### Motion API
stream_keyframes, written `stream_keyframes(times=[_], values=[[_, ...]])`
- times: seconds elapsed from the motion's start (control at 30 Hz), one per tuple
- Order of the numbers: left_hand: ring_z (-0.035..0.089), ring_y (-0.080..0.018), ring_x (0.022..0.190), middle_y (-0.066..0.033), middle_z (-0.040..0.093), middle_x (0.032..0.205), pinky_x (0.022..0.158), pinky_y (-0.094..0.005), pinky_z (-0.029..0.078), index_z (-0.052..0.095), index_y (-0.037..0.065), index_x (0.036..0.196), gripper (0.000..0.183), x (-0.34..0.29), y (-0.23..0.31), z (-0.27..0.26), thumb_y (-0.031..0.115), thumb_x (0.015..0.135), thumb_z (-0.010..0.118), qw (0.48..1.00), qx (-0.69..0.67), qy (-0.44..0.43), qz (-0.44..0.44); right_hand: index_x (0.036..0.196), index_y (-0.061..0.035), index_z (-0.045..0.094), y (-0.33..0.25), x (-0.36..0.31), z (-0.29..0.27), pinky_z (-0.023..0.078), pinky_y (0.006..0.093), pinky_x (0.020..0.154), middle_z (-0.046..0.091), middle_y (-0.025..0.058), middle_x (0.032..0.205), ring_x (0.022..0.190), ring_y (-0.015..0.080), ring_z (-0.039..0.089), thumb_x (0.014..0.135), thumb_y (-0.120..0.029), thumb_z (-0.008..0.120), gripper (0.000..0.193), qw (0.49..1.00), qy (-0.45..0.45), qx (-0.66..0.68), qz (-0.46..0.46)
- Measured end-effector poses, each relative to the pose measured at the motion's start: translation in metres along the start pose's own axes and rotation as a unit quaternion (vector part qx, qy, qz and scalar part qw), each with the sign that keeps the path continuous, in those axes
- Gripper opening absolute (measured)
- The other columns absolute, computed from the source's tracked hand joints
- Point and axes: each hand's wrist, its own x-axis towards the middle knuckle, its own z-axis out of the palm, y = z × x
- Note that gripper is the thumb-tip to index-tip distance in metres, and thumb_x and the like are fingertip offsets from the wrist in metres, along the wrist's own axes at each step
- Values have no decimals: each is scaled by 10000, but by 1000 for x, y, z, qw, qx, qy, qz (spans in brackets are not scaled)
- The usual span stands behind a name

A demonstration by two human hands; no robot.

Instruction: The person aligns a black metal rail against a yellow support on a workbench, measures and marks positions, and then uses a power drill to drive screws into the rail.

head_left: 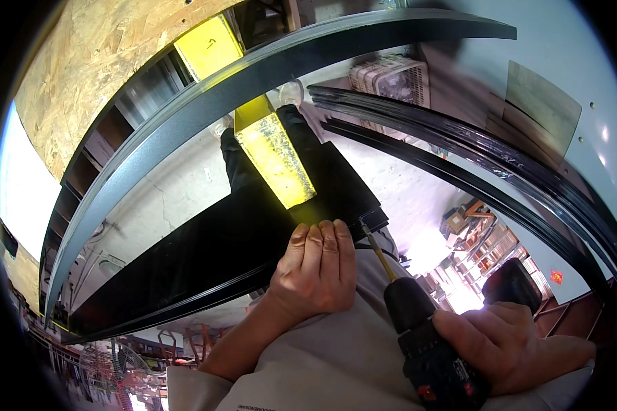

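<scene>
My left hand [315, 267] grips the near end of a long black metal profile [206, 257] that runs from the lower left to the middle of the view. My right hand [511, 342] holds a black cordless drill [432, 342], whose thin gold-coloured bit [377, 250] points at the right end of the profile beside my left fingers. A yellow block [274, 157] stands on the profile just beyond my left hand.
A long grey metal beam [206, 103] arcs over the profile. Further black profiles [473, 154] run along the right. Concrete floor lies below, a chipboard panel [96, 61] at the upper left, a white crate [391, 75] behind, shelves with goods at the right.
</scene>
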Motion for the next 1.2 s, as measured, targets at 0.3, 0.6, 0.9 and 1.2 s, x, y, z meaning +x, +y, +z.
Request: stream_keyframes(times=[0.3,0.6,0.9,1.2], values=[[690,-307,755,-233,667,844,745,-415,589,659,-141,963,261,2,-1,4,109,898,619,1000,21,4,11,1375,31,532,3,8,-10,490,358,535,630,102,801,577,232,595,845,-229,738,625,1000,-4,-6,-18],[681,-237,735,-186,671,812,748,-369,582,671,-117,922,191,4,3,-3,11,809,586,999,46,27,-4,1429,3,496,-1,8,-19,542,367,662,685,150,950,749,287,677,835,-254,777,706,998,-66,2,9],[681,-336,791,-242,681,902,787,-425,574,650,-135,1006,343,-11,1,7,101,763,708,998,29,53,13,1348,-100,564,-24,-16,-11,509,417,602,677,118,782,716,341,685,764,-209,744,620,994,97,-42,1],[675,-359,758,-190,671,817,677,-448,549,656,-23,864,241,3,-3,-24,153,704,698,993,27,65,91,1416,-161,530,-37,-102,228,524,450,845,699,231,1061,959,394,687,834,-200,723,615,840,396,275,249]])
